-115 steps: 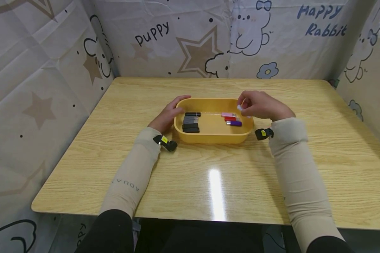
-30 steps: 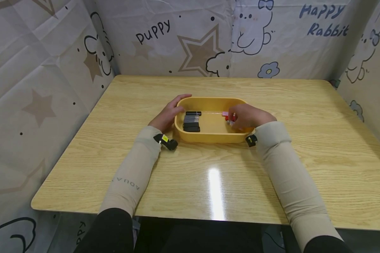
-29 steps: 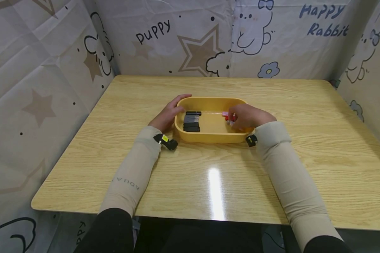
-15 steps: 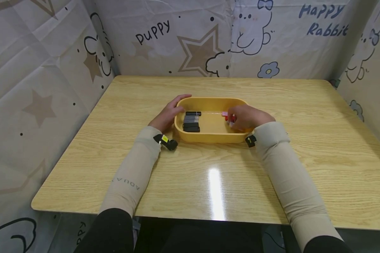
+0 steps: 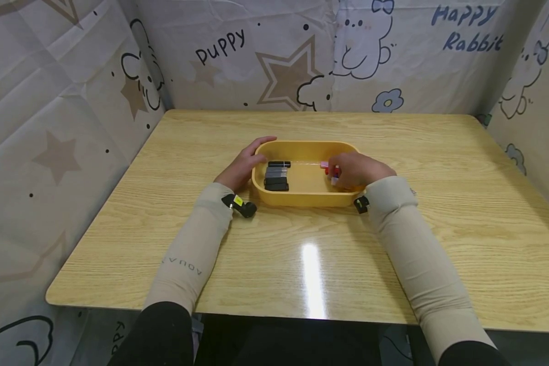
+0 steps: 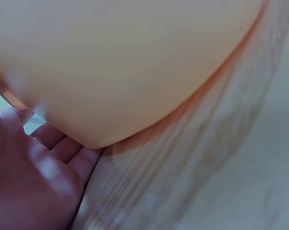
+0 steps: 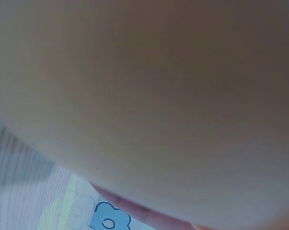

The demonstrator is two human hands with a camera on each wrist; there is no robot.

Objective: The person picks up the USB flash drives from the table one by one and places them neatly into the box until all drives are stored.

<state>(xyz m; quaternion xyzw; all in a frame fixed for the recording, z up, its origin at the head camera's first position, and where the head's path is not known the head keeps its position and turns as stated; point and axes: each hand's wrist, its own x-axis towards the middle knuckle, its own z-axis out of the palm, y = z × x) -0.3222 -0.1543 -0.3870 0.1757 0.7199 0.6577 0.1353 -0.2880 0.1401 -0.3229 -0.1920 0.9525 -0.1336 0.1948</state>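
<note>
A yellow tray stands on the table. My left hand grips its left end, thumb at the rim; in the left wrist view, fingers lie along its outer wall. My right hand reaches over the right end, fingertips low inside the tray, pinching a small whitish USB stick that is mostly hidden. Just beyond those fingers, a pink USB stick and a red USB stick show in part. Several black and grey USB sticks lie in a column at the left.
The wooden table spreads around the tray, its front edge near my forearms. Printed cloth walls enclose it at the back and sides. In the right wrist view the tray wall fills most of the picture.
Since the earliest frame, my right hand has come down and left from the right rim into the tray with the whitish stick, covering the purple one. The last second shows only a slight leftward shift.
</note>
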